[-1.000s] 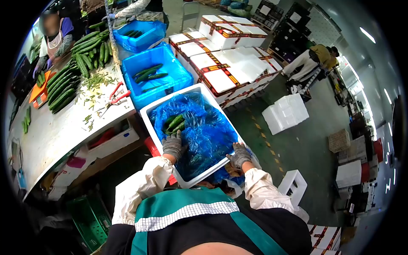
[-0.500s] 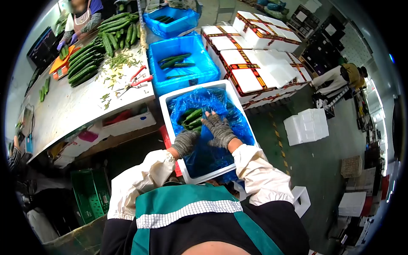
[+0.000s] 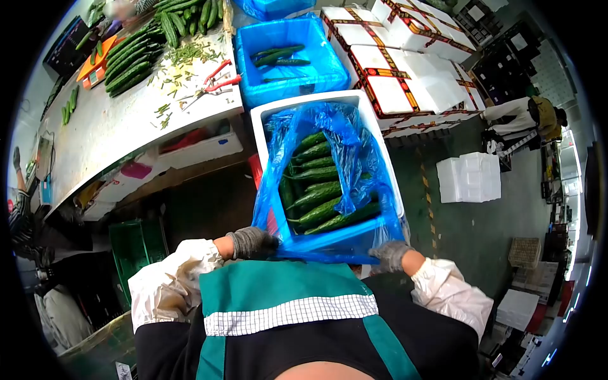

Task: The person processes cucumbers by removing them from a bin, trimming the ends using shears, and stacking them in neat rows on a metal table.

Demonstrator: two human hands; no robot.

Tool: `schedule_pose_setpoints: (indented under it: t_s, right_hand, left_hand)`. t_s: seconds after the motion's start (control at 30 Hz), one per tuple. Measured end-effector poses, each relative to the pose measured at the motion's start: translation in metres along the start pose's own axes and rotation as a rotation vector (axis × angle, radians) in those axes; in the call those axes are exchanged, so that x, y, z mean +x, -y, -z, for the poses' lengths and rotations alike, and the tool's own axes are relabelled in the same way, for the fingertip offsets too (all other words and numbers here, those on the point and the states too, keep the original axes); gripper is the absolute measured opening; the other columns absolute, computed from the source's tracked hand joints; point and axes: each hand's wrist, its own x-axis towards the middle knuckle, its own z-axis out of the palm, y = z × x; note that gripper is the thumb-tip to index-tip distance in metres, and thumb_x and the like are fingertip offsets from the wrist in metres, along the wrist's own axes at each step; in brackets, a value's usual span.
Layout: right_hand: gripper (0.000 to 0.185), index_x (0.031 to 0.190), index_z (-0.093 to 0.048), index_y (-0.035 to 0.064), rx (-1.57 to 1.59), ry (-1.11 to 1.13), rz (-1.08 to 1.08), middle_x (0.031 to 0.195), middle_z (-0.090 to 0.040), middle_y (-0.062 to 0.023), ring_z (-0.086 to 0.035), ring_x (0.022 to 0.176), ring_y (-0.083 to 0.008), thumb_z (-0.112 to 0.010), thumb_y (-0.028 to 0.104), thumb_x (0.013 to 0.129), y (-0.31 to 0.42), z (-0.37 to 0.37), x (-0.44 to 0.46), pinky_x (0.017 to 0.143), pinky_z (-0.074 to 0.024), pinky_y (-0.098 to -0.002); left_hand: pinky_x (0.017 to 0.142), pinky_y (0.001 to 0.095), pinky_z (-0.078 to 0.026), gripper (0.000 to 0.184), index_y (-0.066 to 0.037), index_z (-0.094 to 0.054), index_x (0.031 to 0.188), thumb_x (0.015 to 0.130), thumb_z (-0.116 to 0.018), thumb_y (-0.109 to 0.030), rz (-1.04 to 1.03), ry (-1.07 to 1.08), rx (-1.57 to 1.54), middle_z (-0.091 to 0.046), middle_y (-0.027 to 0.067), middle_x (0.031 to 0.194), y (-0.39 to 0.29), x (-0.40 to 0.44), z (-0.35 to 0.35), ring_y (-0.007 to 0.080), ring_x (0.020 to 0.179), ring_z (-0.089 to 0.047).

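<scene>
Several cucumbers [image 3: 315,174] already lie in the white box [image 3: 378,142], blue liner [image 3: 329,246] yet unclosed, left hand [image 3: 251,243] and right hand [image 3: 391,255] each clutching its near edge.

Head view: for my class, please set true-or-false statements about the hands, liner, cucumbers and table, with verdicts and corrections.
1. The left hand and right hand both hold the blue liner. True.
2. Cucumbers in the white box are completely covered. False: many lie exposed in the liner's opening.
3. A red-handled tool lies on the table. True.
4. The orange scale stands on the floor. False: it stands on the table.
5. Both hands wear gloves. True.
</scene>
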Motion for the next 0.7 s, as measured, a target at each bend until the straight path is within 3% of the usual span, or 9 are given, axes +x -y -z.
schedule_pose_setpoints:
  t_s: [0.13, 0.2, 0.23, 0.33, 0.4, 0.5, 0.57, 0.67, 0.7]
  right_hand:
    - [0.055, 0.118, -0.049, 0.0133, 0.360, 0.042, -0.036, 0.110, -0.055, -0.0172, -0.053, 0.102, -0.0335, -0.056, 0.048, 0.076, -0.011, -0.068, 0.018, 0.085, -0.0422, -0.0417]
    - [0.054, 0.117, -0.050, 0.0111, 0.325, -0.174, 0.010, 0.112, -0.053, -0.0168, -0.050, 0.105, -0.0335, -0.055, 0.048, 0.077, -0.014, -0.102, 0.044, 0.088, -0.0401, -0.0408]
    - [0.054, 0.117, -0.049, 0.0106, 0.364, -0.243, -0.017, 0.113, -0.052, -0.0167, -0.049, 0.107, -0.0330, -0.054, 0.048, 0.078, -0.007, -0.103, 0.047, 0.089, -0.0395, -0.0406]
    - [0.050, 0.119, -0.049, 0.0106, 0.510, -0.334, -0.162, 0.123, -0.045, -0.0168, -0.046, 0.111, -0.0324, -0.056, 0.040, 0.079, -0.010, -0.120, 0.111, 0.090, -0.0388, -0.0404]
    - [0.045, 0.107, -0.055, 0.0084, 0.680, -0.467, -0.256, 0.098, -0.060, -0.0138, -0.053, 0.099, -0.0317, -0.056, 0.043, 0.078, -0.039, -0.152, 0.169, 0.090, -0.0393, -0.0403]
    - [0.035, 0.097, -0.056, 0.0064, 0.859, -0.494, -0.432, 0.086, -0.059, -0.0114, -0.054, 0.083, -0.0241, -0.059, 0.037, 0.079, -0.084, -0.177, 0.197, 0.074, -0.0421, -0.0352]
    - [0.030, 0.090, -0.057, 0.0051, 0.957, -0.564, -0.563, 0.078, -0.058, -0.0099, -0.055, 0.072, -0.0191, -0.060, 0.032, 0.079, -0.119, -0.186, 0.191, 0.064, -0.0441, -0.0319]
    - [0.027, 0.084, -0.057, 0.0035, 1.200, -1.103, -0.603, 0.071, -0.056, -0.0073, -0.053, 0.060, -0.0139, -0.062, 0.029, 0.080, -0.124, -0.141, 0.136, 0.056, -0.0458, -0.0285]
    - [0.029, 0.085, -0.055, 0.0032, 1.297, -1.360, -0.557, 0.073, -0.056, -0.0064, -0.051, 0.059, -0.0137, -0.062, 0.031, 0.081, -0.092, -0.089, 0.086, 0.058, -0.0456, -0.0285]
  left_hand:
    - [0.076, 0.0408, -0.045, 0.031, -0.011, -0.062, 0.099, 0.078, -0.056, -0.033, 0.002, 0.100, -0.108, -0.059, 0.0168, 0.093, 0.037, -0.006, -0.031, 0.0338, 0.086, -0.057]
    - [0.082, 0.0389, -0.044, 0.034, -0.013, -0.061, 0.104, 0.077, -0.057, -0.032, 0.082, 0.207, 0.037, -0.053, 0.0152, 0.113, 0.033, 0.002, -0.032, 0.0343, 0.098, -0.053]
    - [0.082, 0.0389, -0.044, 0.034, -0.013, -0.061, 0.104, 0.077, -0.057, -0.032, 0.072, 0.227, 0.035, -0.053, 0.0152, 0.113, 0.034, 0.005, -0.041, 0.0343, 0.098, -0.053]
    - [0.084, 0.0397, -0.044, 0.038, -0.013, -0.057, 0.109, 0.075, -0.060, -0.031, 0.052, -0.126, 0.139, -0.052, 0.0155, 0.113, 0.055, 0.021, -0.072, 0.0355, 0.102, -0.050]
    - [0.085, 0.0403, -0.044, 0.039, -0.014, -0.057, 0.110, 0.074, -0.061, -0.028, 0.080, -0.204, 0.101, -0.051, 0.0153, 0.116, 0.118, 0.042, -0.109, 0.0356, 0.102, -0.050]
    - [0.085, 0.0404, -0.045, 0.043, -0.015, -0.057, 0.110, 0.068, -0.065, -0.014, 0.347, -0.335, 0.068, -0.047, 0.0164, 0.121, 0.119, 0.043, -0.087, 0.0357, 0.102, -0.051]
    - [0.087, 0.0387, -0.043, 0.041, -0.013, -0.058, 0.108, 0.069, -0.064, -0.019, 0.382, -0.452, 0.041, -0.052, 0.0157, 0.117, 0.140, 0.043, -0.081, 0.0341, 0.104, -0.051]
    - [0.074, 0.0290, -0.047, 0.033, -0.003, -0.059, 0.103, 0.070, -0.062, -0.006, 0.401, -0.507, -0.589, -0.063, 0.0062, 0.086, 0.209, 0.051, -0.084, 0.0207, 0.079, -0.060]
    - [0.062, 0.0226, -0.045, 0.028, -0.002, -0.059, 0.102, 0.075, -0.057, 0.005, 0.439, -0.551, -0.650, -0.059, 0.0045, 0.084, 0.174, 0.040, -0.050, 0.0108, 0.068, -0.053]
